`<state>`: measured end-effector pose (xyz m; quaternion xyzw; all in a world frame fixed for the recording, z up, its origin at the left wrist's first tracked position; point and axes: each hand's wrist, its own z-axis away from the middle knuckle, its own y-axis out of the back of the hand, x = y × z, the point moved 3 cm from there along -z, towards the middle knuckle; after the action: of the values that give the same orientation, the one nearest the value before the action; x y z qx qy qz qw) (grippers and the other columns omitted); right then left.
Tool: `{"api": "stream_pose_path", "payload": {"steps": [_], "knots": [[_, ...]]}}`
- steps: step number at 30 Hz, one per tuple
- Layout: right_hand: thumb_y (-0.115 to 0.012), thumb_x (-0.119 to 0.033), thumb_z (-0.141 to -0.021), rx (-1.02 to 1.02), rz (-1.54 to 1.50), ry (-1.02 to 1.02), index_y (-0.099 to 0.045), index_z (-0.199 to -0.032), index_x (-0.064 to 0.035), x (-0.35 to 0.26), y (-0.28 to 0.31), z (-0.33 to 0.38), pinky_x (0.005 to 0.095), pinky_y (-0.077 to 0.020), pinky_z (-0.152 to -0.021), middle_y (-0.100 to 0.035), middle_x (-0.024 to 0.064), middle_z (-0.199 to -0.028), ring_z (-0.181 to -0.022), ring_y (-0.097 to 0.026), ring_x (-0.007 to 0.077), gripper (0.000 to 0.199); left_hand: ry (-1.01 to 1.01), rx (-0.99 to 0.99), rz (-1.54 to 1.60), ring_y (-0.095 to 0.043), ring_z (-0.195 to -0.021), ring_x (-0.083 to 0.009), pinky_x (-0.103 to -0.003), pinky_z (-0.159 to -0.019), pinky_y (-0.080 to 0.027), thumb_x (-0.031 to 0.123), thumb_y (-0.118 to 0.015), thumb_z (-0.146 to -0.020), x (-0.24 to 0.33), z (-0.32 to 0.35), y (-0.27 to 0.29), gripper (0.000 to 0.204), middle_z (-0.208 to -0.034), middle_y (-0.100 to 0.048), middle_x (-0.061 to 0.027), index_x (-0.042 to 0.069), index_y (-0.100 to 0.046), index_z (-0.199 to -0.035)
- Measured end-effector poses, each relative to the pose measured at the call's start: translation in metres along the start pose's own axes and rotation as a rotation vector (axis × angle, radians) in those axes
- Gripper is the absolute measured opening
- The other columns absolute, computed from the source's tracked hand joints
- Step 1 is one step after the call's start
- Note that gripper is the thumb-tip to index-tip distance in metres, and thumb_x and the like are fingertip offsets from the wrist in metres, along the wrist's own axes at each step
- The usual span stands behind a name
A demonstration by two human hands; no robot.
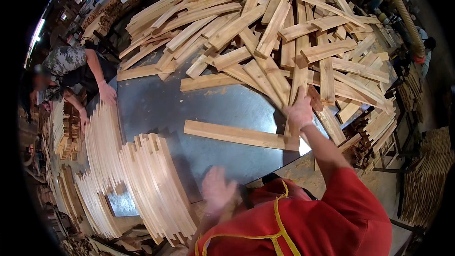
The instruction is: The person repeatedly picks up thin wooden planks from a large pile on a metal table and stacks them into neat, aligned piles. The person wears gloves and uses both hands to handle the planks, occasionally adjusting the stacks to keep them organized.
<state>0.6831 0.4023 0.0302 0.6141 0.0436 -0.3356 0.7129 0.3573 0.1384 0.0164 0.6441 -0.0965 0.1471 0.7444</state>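
Note:
My right hand (299,110) is closed round a narrow wooden board (298,78) at the near edge of a large heap of boards. Its near end reaches down toward the right end of another light wooden board (237,133), which lies flat and alone on the metal tabletop (151,102). Nearer to me, my left hand (218,189) hovers by the table's front edge, blurred, with thumb and fingers apart and nothing in it. Left of that hand is a stack of boards (154,185) set on edge side by side, their ends uneven.
The loose heap of boards (232,59) covers the table's far side. At the left a co-worker (71,68) has both hands by another row of boards (102,142). More stacked wood (426,175) stands at the right, and a ribbed hose (403,12) hangs at the far right.

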Motion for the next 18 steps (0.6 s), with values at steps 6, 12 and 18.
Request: {"api": "stream_pose_path", "payload": {"steps": [6, 12, 18], "knots": [[-0.081, -0.016, -0.075, -0.388, -0.871, 0.011, -0.020, -0.164, -0.0028, 0.007, -0.015, 0.153, 0.0414, -0.0466, -0.112, -0.048, 0.0219, -0.150, -0.134, -0.054, 0.0333, 0.109, 0.195, -0.173, 0.785, -0.060, -0.126, -0.0284, -0.039, -0.107, -0.048, 0.036, -0.073, -0.094, 0.066, -0.065, -0.015, 0.064, -0.140, -0.061, -0.0171, 0.001, -0.056, -0.145], [-0.081, -0.018, -0.078, -0.673, -0.669, 0.206, -0.011, -0.166, 0.0009, 0.036, -0.085, 0.212, 0.0384, -0.0435, -0.114, -0.050, 0.0211, -0.148, -0.136, -0.052, 0.0326, 0.114, 0.553, -0.369, 1.436, -0.068, -0.104, -0.0192, -0.034, -0.091, -0.056, 0.015, -0.065, -0.099, 0.068, -0.084, -0.041, 0.039, -0.114, -0.072, -0.0085, -0.002, -0.063, -0.134], [-0.073, -0.014, -0.082, -0.983, -0.752, 0.282, -0.003, -0.167, 0.0012, 0.003, -0.123, 0.258, 0.0375, -0.0445, -0.113, -0.049, 0.0228, -0.150, -0.136, -0.053, 0.0311, 0.112, 0.644, -0.027, 1.564, -0.066, -0.093, -0.0166, -0.033, -0.082, -0.056, 0.009, -0.066, -0.097, -0.010, -0.012, -0.030, 0.029, -0.103, -0.069, -0.0040, 0.003, -0.064, -0.125]]}}
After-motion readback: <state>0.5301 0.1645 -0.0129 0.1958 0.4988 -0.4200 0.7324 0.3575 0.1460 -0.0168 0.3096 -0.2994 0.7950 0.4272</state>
